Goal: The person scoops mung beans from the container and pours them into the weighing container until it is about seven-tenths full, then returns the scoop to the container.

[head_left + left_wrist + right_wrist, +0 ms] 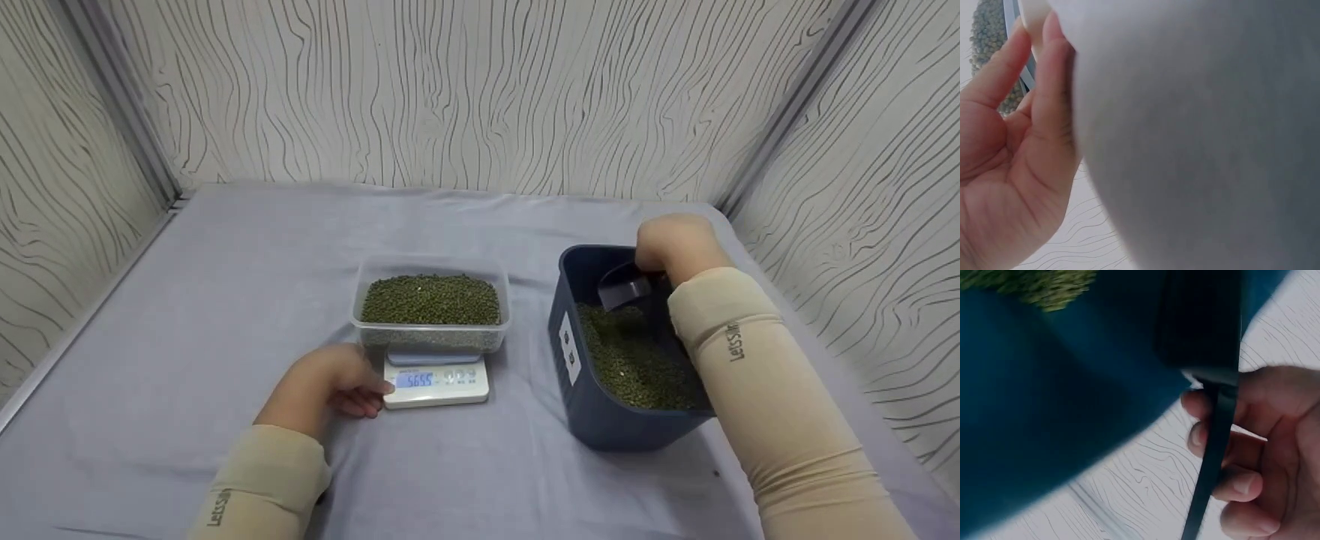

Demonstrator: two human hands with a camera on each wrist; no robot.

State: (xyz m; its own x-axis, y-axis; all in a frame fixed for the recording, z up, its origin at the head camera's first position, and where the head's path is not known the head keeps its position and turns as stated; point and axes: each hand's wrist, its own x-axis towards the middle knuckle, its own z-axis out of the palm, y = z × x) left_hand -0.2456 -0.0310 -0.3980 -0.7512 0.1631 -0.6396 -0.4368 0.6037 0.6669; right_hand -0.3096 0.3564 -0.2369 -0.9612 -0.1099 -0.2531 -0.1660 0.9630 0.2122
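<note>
My right hand [679,241] grips the handle of a dark scoop [624,286] inside a deep blue bin [615,426], over a heap of small green beans [630,364]. Fingers curl round the thin black handle [1210,464] in the right wrist view. With thumb and fingers, my left hand [343,381] pinches the left front corner of a white digital scale [437,397], whose lit display seems to read 565.5. On the scale rests a clear plastic container [429,330], filled with green beans [431,298]. The left wrist view shows the thumb and fingertips at the scale's pale edge [1033,19].
A pale lavender cloth [225,300] covers the table. Panels with a wood-grain line pattern [450,97] enclose the back and both sides. The bin's tall walls stand right of the scale, with a white label [569,349] on its left side.
</note>
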